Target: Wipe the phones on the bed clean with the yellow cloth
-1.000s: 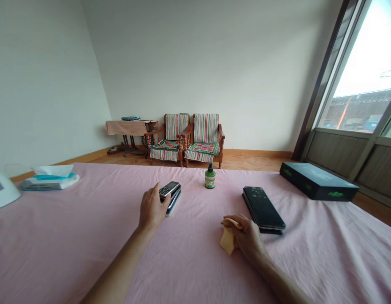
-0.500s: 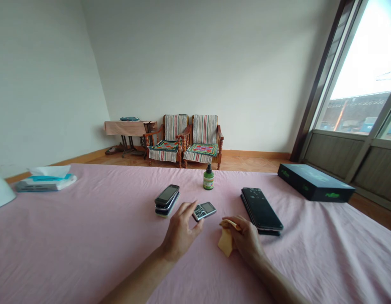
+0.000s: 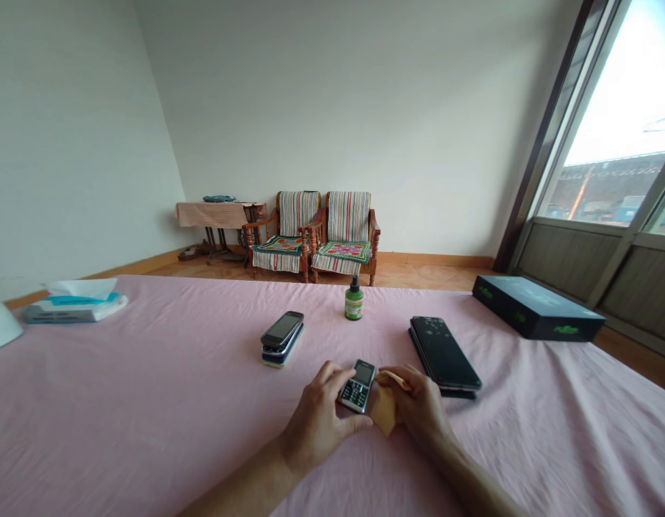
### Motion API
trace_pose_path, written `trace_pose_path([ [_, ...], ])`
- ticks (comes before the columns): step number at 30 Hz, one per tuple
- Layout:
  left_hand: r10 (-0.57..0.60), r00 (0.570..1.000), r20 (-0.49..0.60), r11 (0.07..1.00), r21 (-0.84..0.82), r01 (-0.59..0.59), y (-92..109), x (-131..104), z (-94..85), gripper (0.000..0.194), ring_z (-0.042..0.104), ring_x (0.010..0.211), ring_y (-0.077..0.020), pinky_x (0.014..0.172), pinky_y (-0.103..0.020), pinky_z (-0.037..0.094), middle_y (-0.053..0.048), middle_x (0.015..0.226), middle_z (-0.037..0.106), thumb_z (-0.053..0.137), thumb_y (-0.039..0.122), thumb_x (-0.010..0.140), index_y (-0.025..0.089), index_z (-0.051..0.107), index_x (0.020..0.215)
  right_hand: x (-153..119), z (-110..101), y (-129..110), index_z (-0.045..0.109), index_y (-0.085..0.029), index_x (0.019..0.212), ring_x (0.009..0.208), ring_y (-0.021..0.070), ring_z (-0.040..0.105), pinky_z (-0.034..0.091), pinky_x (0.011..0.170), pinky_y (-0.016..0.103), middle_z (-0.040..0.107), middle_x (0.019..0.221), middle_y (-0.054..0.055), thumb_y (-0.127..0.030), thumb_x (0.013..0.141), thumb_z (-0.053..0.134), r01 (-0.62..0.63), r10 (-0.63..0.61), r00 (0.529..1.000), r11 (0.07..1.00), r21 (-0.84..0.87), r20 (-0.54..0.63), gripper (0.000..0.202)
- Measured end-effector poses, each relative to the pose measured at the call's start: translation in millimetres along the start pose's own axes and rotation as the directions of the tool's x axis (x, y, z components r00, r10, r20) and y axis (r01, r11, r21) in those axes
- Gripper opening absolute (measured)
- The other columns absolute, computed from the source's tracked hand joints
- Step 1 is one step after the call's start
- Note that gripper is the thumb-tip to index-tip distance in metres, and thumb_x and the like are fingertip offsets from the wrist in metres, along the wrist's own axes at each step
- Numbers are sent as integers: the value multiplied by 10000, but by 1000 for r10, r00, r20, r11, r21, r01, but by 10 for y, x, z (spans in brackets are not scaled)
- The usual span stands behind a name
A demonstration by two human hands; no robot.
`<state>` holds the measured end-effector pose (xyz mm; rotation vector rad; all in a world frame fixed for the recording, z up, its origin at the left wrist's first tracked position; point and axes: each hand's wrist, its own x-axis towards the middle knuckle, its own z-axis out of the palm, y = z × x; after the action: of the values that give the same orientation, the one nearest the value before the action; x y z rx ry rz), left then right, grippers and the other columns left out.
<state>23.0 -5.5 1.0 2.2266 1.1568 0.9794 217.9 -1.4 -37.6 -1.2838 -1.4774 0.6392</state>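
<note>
Left hand (image 3: 317, 414) grasps the keypad mobile phone (image 3: 357, 388), screen up, from its 8 o'clock side. Right hand (image 3: 420, 402) clenches the yellow cloth (image 3: 385, 409), just beside the phone at 4 o'clock. From the phone: pump bottle (image 3: 354, 304) at 12 o'clock, stacked mobile phones (image 3: 282, 330) at 10, black smartphone (image 3: 448, 355) at 2

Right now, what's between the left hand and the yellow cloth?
In the head view, a small keypad phone lies between the left hand and yellow cloth.
</note>
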Motion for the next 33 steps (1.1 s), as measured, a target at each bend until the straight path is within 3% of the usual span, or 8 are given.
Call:
trace_pose_path([
  [4, -26, 998, 65, 1000, 5, 26, -9, 3, -20, 675, 613, 827, -195, 722, -290, 507, -35, 1065, 602, 872, 286, 591, 240, 578, 1196, 1, -11, -2, 762, -207, 840, 774, 226, 648, 490, 667, 275, 710, 851, 78, -288, 790, 554, -1, 1, 1000, 1000, 8, -1, 229],
  [9, 0, 996, 84, 998, 70, -6, -50, 50, -94, 442, 576, 951, -249, 807, -326, 459, -28, 972, 640, 872, 320, 571, 215, 662, 946, 4, -25, 23, 757, -211, 868, 783, 224, 646, 492, 681, 278, 707, 864, 78, -293, 807, 543, -1, 1, 1000, 1000, -22, 14, 238],
  [13, 5, 987, 158, 997, 78, -17, -52, 57, -101, 472, 578, 937, -252, 815, -334, 443, -34, 975, 649, 867, 283, 572, 215, 664, 992, 4, -31, 41, 750, -208, 893, 803, 222, 652, 494, 694, 278, 708, 885, 78, -296, 815, 533, 2, -2, 1000, 1000, -27, 1, 247],
  [21, 10, 980, 201, 997, 69, -24, -25, 37, -68, 484, 567, 969, -242, 845, -334, 436, -38, 1006, 621, 867, 218, 596, 197, 646, 1027, 6, -73, -59, 701, -179, 981, 845, 228, 664, 509, 715, 304, 709, 941, 91, -294, 828, 494, 14, -30, 989, 994, -109, -143, 282],
  [25, 8, 979, 205, 998, 62, -21, -11, 25, -67, 473, 567, 981, -245, 858, -344, 442, -46, 1028, 611, 853, 223, 624, 193, 641, 1046, 134, -159, -238, 647, -155, 1059, 843, 218, 655, 503, 718, 301, 694, 961, 97, -216, 836, 478, 103, -161, 963, 960, -260, -215, 287],
  [29, 16, 981, 192, 996, 87, -33, -2, 5, -34, 423, 563, 993, -262, 876, -371, 443, -58, 1031, 617, 842, 228, 638, 192, 649, 1013, 268, -177, -376, 621, -131, 1083, 855, 221, 606, 473, 761, 324, 646, 976, 113, -54, 811, 422, 328, -394, 919, 784, -527, -14, 345],
  [31, 39, 982, 187, 995, 86, -56, -6, -7, -13, 402, 562, 993, -262, 883, -374, 443, -53, 1018, 623, 840, 221, 639, 197, 652, 993, 282, -126, -362, 628, -136, 1035, 852, 228, 576, 458, 770, 340, 627, 947, 111, -23, 819, 411, 414, -413, 899, 692, -591, 146, 326],
  [33, 58, 982, 181, 994, 82, -73, -12, -18, 3, 398, 565, 983, -258, 882, -371, 448, -45, 1000, 628, 838, 200, 634, 200, 650, 984, 260, -52, -297, 637, -151, 939, 834, 224, 553, 448, 758, 334, 609, 901, 94, -26, 839, 430, 462, -381, 886, 662, -590, 266, 262],
])
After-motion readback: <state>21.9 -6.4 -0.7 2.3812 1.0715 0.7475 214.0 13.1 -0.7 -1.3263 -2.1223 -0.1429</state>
